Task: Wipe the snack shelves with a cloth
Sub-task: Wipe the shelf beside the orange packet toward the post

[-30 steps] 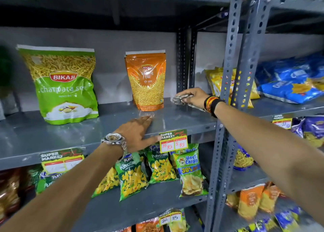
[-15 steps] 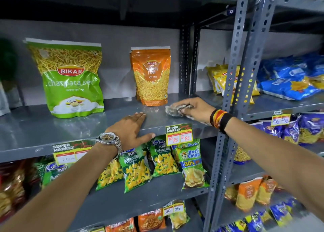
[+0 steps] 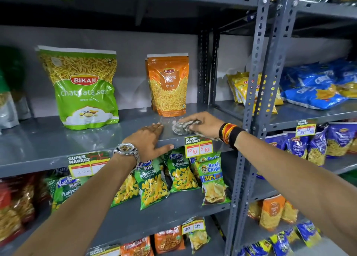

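Note:
A grey metal shelf (image 3: 48,139) runs across the middle of the head view. My right hand (image 3: 202,125) presses a crumpled grey-and-white striped cloth (image 3: 180,128) onto the shelf, just in front of an orange Bikaji pouch (image 3: 168,85). My left hand (image 3: 148,141), with a wristwatch, lies flat and open on the shelf's front edge, close to the left of the cloth. A large green Bikaji pouch (image 3: 83,89) stands upright farther left on the same shelf.
A perforated grey upright post (image 3: 257,101) stands right of my right wrist. Green puffcorn packets (image 3: 150,182) fill the shelf below. Yellow and blue snack bags (image 3: 313,89) lie on the right-hand rack. Price tags (image 3: 199,147) hang on the shelf's front edge.
My right hand has slid the cloth leftwards along the shelf, from near the post to just in front of the orange pouch. My left hand stays flat on the shelf edge.

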The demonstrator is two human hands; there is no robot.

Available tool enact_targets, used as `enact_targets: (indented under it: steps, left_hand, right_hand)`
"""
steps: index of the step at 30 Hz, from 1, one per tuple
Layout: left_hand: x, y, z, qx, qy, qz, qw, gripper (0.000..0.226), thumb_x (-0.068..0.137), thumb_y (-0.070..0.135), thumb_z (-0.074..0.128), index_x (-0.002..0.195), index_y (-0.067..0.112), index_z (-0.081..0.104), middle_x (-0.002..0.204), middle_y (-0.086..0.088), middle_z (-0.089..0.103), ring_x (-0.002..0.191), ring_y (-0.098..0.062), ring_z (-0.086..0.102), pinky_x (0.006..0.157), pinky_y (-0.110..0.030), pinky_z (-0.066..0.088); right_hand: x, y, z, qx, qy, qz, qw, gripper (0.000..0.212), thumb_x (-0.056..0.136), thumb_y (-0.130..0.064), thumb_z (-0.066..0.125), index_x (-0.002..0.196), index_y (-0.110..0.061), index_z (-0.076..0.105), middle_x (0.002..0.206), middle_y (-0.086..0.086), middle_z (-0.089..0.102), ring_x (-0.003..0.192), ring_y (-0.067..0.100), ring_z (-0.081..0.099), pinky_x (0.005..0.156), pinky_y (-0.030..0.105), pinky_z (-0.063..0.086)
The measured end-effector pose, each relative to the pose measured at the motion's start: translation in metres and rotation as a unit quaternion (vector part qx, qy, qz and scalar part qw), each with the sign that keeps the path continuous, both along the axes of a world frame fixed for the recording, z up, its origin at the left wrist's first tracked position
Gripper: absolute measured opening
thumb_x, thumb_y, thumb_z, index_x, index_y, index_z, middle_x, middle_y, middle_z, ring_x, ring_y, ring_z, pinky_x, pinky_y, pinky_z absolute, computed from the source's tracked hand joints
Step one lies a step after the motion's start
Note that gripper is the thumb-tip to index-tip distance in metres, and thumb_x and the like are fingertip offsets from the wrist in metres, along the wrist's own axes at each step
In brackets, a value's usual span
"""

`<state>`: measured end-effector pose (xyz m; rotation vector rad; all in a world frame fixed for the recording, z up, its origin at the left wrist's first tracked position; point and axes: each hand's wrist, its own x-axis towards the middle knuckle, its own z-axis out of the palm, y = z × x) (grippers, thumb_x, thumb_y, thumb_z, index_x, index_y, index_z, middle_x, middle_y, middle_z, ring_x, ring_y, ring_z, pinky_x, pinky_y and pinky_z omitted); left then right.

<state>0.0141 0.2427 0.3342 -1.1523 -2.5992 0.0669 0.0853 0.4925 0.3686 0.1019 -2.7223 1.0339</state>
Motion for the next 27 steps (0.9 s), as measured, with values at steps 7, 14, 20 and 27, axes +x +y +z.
enact_targets:
  steps: [7, 14, 20, 27]
  left_hand:
    - [0.001, 0.001, 0.002, 0.009, -0.011, 0.008, 1.000, 0.101, 0.089, 0.082, 0.028, 0.160, 0.011, 0.021, 0.167, -0.011, 0.025, 0.149, -0.029, 0.032, 0.121, -0.043, 0.029]
    - [0.003, 0.000, 0.001, 0.012, -0.010, 0.011, 1.000, 0.105, 0.085, 0.086, 0.024, 0.159, 0.012, 0.023, 0.166, -0.010, 0.028, 0.148, -0.028, 0.036, 0.120, -0.043, 0.033]
    - [0.033, -0.010, 0.004, 0.040, 0.016, 0.018, 0.999, 0.086, 0.093, 0.075, 0.034, 0.154, 0.015, 0.035, 0.159, -0.009, 0.041, 0.137, -0.031, 0.050, 0.106, -0.044, 0.046]
    - [0.089, -0.074, -0.078, 0.148, 0.069, -0.097, 0.982, 0.063, 0.103, 0.047, 0.038, 0.152, 0.008, 0.041, 0.160, -0.011, 0.040, 0.150, -0.026, 0.034, 0.124, -0.046, 0.026]
  right_hand:
    - [-0.006, 0.054, 0.013, -0.015, 0.039, -0.166, 0.985, 0.039, 0.090, 0.005, 0.052, 0.117, -0.017, 0.071, 0.122, 0.008, 0.068, 0.101, 0.017, 0.059, 0.084, 0.020, 0.043]
    - [0.005, 0.007, -0.005, 0.006, 0.040, -0.084, 0.996, 0.040, 0.093, -0.005, 0.053, 0.116, -0.033, 0.069, 0.125, 0.001, 0.065, 0.094, 0.019, 0.067, 0.080, 0.031, 0.057]
    - [0.068, -0.037, -0.002, -0.132, 0.042, 0.035, 0.990, 0.034, 0.094, -0.009, 0.059, 0.115, -0.033, 0.070, 0.112, -0.003, 0.072, 0.089, 0.014, 0.067, 0.084, 0.030, 0.053]
    - [0.120, -0.034, -0.086, -0.112, -0.011, 0.047, 0.993, 0.035, 0.096, -0.006, 0.055, 0.121, -0.027, 0.068, 0.104, -0.028, 0.068, 0.085, -0.018, 0.061, 0.074, 0.001, 0.043]
